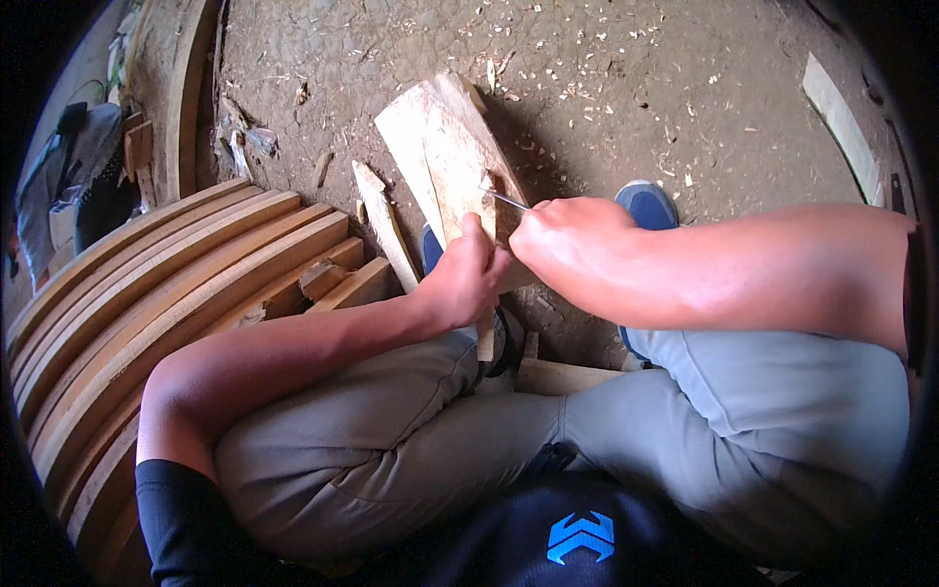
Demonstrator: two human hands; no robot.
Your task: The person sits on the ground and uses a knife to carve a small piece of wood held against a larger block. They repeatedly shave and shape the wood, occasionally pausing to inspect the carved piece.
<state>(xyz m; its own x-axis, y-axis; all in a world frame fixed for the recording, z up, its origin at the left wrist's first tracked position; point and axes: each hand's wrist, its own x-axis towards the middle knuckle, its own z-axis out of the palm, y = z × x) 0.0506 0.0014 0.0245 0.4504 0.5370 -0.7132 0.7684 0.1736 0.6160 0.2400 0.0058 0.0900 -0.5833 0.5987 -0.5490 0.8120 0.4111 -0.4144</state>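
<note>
Over the big block point(427, 122), the left hand point(465, 279) is gripping a stick point(486, 339) that's pointing to the block's far end — the right hand point(567, 235), farther off rightward, is squeezing a thin tool point(507, 201).

We see cracked earthen floor point(391, 49), pale wood chips point(491, 73) scattered over it; curved planks point(181, 293) stacked at left; light soft, diffuse

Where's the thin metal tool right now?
In the head view, above and slightly right of centre, the thin metal tool extends leftward from the right hand, its tip at the pale wood, beyond the left hand.
</note>
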